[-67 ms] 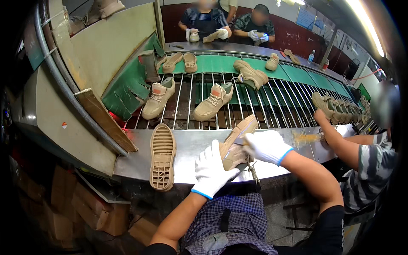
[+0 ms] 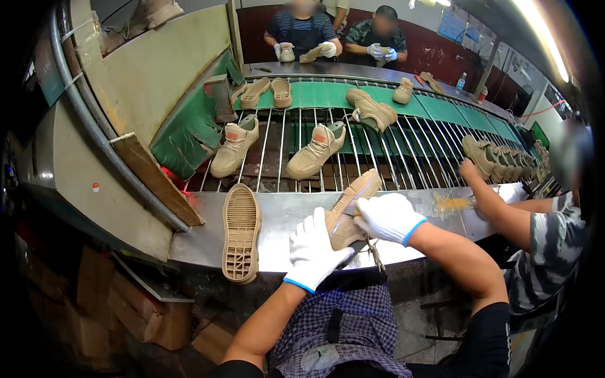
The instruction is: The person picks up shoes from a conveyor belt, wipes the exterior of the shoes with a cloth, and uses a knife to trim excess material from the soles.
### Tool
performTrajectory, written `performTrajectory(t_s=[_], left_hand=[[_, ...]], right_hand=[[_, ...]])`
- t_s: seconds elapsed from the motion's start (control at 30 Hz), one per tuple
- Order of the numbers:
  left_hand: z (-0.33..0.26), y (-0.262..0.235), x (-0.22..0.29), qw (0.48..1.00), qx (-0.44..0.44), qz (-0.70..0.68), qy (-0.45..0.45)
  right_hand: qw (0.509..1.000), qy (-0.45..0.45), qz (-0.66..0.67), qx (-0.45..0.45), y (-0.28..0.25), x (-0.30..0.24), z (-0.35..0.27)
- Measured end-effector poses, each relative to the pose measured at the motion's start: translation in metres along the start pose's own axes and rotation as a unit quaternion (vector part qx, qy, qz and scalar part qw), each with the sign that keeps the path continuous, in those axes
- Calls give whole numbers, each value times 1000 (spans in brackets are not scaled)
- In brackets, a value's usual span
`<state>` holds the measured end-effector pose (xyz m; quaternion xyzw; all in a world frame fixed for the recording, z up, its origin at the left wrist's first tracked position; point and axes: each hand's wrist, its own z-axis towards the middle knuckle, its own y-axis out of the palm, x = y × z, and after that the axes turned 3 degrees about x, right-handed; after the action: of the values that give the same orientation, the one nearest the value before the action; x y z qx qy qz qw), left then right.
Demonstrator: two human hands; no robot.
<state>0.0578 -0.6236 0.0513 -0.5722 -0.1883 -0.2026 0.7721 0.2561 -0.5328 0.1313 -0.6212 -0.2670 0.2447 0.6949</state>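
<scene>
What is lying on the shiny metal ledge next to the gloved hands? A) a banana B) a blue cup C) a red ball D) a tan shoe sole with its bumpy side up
D: a tan shoe sole lies tread-up on the metal ledge, to the left of the left hand, which, with the right hand, holds a tan shoe.

My left hand (image 2: 313, 247), in a white glove with a blue cuff, curls its fingers around the near end of the tan shoe (image 2: 350, 208), bare forearm rising from below. My right hand (image 2: 387, 217), gloved alike, grips the shoe's right side, elbow bent outward.
</scene>
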Motion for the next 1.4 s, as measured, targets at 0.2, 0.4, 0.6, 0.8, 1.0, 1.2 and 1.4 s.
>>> performTrajectory(t_s=[0.2, 0.4, 0.6, 0.8, 1.0, 1.2, 1.4], left_hand=[[3, 3, -19, 986, 94, -56, 126], [16, -8, -29, 988, -3, -2, 151], [35, -33, -15, 981, -110, 75, 140], [67, -25, 5, 959, -194, 117, 172], [68, -25, 10, 956, -201, 105, 187], [67, -34, 4, 945, -232, 103, 208], [61, -57, 0, 937, -239, 61, 247]], right_hand=[[992, -25, 121, 16, -25, -69, -40], [963, -103, 227, -105, -64, -98, -75], [992, 105, 60, -41, -30, -6, -55], [993, 107, 35, -25, -11, -8, -41], [994, 68, 83, 19, 4, 1, -45], [986, -80, 143, -10, 22, -14, -49], [812, 440, 279, 262, 140, 45, -134]])
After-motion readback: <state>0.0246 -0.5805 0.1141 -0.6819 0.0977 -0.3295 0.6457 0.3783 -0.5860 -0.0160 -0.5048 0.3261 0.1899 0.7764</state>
